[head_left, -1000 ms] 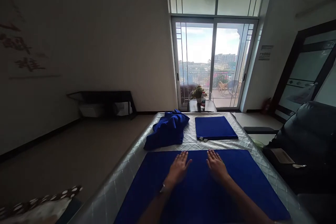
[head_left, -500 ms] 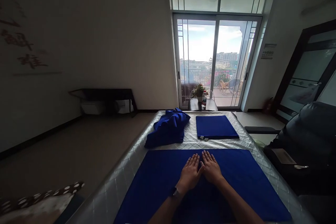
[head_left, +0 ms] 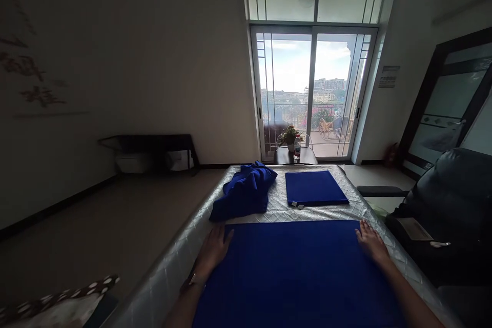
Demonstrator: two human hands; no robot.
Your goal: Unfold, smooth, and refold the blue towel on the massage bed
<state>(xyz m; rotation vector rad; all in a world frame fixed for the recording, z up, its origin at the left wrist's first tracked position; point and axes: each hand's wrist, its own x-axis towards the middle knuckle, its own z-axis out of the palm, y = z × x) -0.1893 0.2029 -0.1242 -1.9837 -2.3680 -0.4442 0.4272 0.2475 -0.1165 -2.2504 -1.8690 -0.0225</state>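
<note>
A large blue cloth (head_left: 295, 271) lies spread flat on a table with a silvery quilted cover (head_left: 279, 210). My left hand (head_left: 214, 250) rests flat at the cloth's far left corner, fingers stretched out. At its far right corner my right hand (head_left: 371, 240) lies flat, fingers extended. Neither hand grips anything. Beyond the spread cloth, a crumpled blue cloth (head_left: 248, 189) sits in a heap on the left. To the right of that heap is a neatly folded blue cloth (head_left: 315, 188) with small white tags at its near edge.
A dark armchair (head_left: 446, 200) stands close on the right, with a flat brownish object (head_left: 414, 229) on it. Past the far edge is a small table (head_left: 285, 156) with a potted plant (head_left: 291, 136) and a bottle (head_left: 297, 147). A low dark shelf (head_left: 154, 143) lines the left wall.
My hands have slid apart from the middle of the spread cloth, the left one to its left corner and the right one to its right corner. The view has shifted slightly.
</note>
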